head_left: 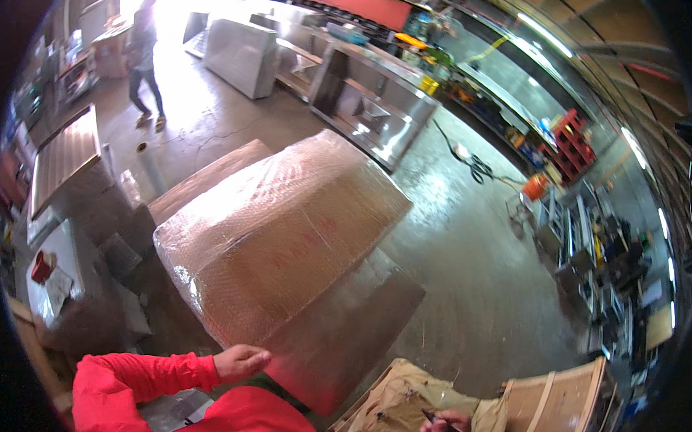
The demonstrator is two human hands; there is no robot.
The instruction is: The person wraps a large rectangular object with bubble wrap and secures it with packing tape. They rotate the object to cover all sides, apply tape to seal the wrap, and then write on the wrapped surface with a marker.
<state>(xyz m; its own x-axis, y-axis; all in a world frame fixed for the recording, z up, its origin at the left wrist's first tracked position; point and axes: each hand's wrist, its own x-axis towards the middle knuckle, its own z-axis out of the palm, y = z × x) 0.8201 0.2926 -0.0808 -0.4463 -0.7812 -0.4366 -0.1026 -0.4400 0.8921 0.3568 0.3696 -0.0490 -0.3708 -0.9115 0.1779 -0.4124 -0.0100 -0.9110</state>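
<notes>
A large box wrapped in bubble wrap (293,225) stands in front of me, with faint red print on its side. It rests over a flat grey-brown sheet (349,315). My left hand (243,362), in a red sleeve, is near the box's lower front corner. Its fingers are curled together, with nothing visible in them. Low at the bottom edge, my right hand (448,426) is closed around a thin black pen-like marker (429,416). It is over a crumpled tan cloth (406,397); the right forearm is out of view.
A wooden crate (558,399) stands at the lower right. On the left, a wrapped block (74,294) carries a red tape roll (43,266). Steel cabinets (369,101) line the back. A cable (474,162) lies on the floor. Another person (144,67) stands far back left.
</notes>
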